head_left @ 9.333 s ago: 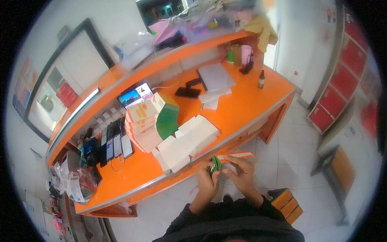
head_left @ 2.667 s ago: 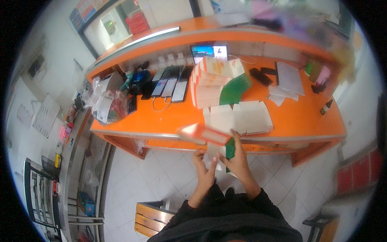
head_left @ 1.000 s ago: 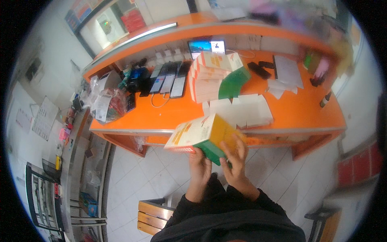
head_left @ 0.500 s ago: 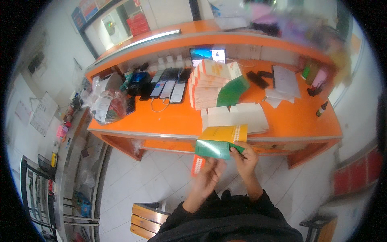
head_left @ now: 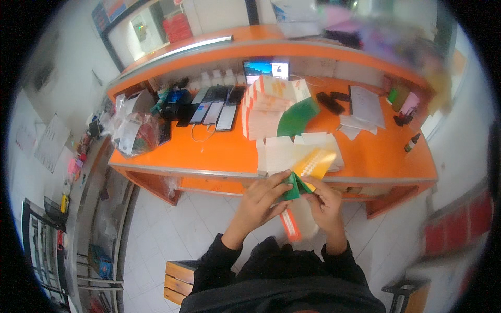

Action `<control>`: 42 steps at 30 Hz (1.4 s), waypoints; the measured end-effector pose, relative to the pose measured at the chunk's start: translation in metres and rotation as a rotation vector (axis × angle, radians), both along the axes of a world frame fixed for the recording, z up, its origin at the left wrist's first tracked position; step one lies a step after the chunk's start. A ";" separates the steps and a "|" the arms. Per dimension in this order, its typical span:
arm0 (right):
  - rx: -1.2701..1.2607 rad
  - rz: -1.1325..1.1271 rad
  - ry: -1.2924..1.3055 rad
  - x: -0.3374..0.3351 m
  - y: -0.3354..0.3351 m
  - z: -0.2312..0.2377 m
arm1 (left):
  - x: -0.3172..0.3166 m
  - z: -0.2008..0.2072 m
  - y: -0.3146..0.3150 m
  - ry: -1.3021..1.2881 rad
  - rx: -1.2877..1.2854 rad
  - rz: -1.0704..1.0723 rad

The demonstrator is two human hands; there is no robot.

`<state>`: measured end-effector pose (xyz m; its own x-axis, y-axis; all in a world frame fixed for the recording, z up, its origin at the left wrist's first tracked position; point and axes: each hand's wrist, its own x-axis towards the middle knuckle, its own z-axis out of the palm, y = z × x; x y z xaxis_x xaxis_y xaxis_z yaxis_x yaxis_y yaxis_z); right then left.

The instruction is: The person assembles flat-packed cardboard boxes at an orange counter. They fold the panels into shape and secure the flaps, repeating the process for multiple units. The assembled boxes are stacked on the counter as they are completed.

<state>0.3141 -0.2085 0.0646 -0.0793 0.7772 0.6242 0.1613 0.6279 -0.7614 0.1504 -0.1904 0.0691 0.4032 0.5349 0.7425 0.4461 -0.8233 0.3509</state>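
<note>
On the table [head_left: 209,155], the fan of flat cartons [head_left: 267,116] seems unfolded; the pale cartons [head_left: 279,151] seem done. Before them, left hand [head_left: 262,199] and right hand [head_left: 326,204] pinch a partly folded carton [head_left: 316,166]; its green panel [head_left: 290,193], broad and flat earlier, now shows as a narrow V.

An orange desk [head_left: 219,154] stands on white floor tiles [head_left: 175,224].
</note>
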 end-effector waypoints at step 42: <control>0.309 -0.435 -0.357 -0.008 0.056 0.018 | 0.003 -0.050 0.113 -0.712 -0.412 0.107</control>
<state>0.3057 -0.1529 0.0827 -0.0418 0.5739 0.8179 0.6608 0.6298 -0.4082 0.1537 -0.0771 0.0188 -0.1573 0.8289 0.5369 0.0718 -0.5326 0.8433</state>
